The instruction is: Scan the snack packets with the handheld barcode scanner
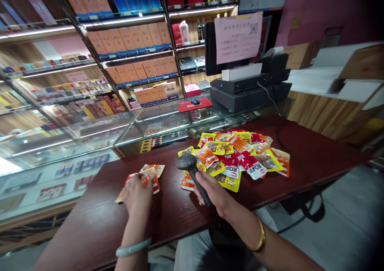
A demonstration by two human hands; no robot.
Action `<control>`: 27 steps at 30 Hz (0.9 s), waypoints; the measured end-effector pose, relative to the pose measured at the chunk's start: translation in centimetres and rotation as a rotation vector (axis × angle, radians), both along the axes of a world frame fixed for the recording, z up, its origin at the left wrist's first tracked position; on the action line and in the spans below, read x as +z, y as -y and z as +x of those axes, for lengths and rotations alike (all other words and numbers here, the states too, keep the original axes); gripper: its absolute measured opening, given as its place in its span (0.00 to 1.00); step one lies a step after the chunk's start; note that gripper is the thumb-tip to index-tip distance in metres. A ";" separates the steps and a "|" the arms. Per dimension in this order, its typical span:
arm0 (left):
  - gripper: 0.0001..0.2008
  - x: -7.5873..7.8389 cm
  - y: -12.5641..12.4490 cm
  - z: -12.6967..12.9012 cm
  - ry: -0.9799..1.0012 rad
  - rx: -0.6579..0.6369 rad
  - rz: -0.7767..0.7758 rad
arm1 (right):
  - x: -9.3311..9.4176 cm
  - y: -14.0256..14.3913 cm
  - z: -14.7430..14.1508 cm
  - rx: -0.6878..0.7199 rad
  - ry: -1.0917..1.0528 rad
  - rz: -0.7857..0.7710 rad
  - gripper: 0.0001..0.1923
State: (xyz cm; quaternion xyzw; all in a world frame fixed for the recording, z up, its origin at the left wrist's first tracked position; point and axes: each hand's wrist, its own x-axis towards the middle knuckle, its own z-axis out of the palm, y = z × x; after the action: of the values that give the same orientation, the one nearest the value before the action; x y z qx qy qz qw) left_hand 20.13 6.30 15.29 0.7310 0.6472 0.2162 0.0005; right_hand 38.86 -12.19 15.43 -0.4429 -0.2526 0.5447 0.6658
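My right hand (211, 191) is wrapped round the handle of a black barcode scanner (187, 162), its head pointing to the left. On the left part of the dark red table, my left hand (136, 191) closes its fingers on an orange snack packet (149, 178). More orange packets lie under and around that hand, one of them a pale-edged packet (159, 169) just beyond it; the fingers partly cover them. Right of the scanner spreads a pile of shiny snack packets in yellow, red and orange, among them a red and white packet (252, 165).
A glass display counter (126, 129) adjoins the far side of the table (99, 223). Beyond the pile stand a cash register (250, 95) and a monitor with a pink paper sheet (238, 37). A mouse (195, 101) rests on a red mat. Shelves of boxes line the back.
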 end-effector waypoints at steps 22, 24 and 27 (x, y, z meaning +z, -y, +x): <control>0.13 0.6 7.0 19.1 -0.064 -0.440 -0.237 | -1.2 5.6 6.1 -0.288 -0.004 -0.016 0.31; 0.08 0.3 6.3 18.1 0.086 -0.441 -0.304 | -0.7 5.7 5.8 -0.278 0.006 -0.009 0.30; 0.05 -0.2 5.6 15.7 0.247 -0.437 -0.272 | 0.2 5.6 5.0 -0.246 0.024 0.005 0.31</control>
State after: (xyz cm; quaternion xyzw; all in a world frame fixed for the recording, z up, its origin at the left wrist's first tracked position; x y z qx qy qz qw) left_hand 35.79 0.67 15.12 0.8145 0.4924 0.2097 0.2238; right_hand 43.83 -17.83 15.68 -0.4754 -0.2058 0.4530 0.7255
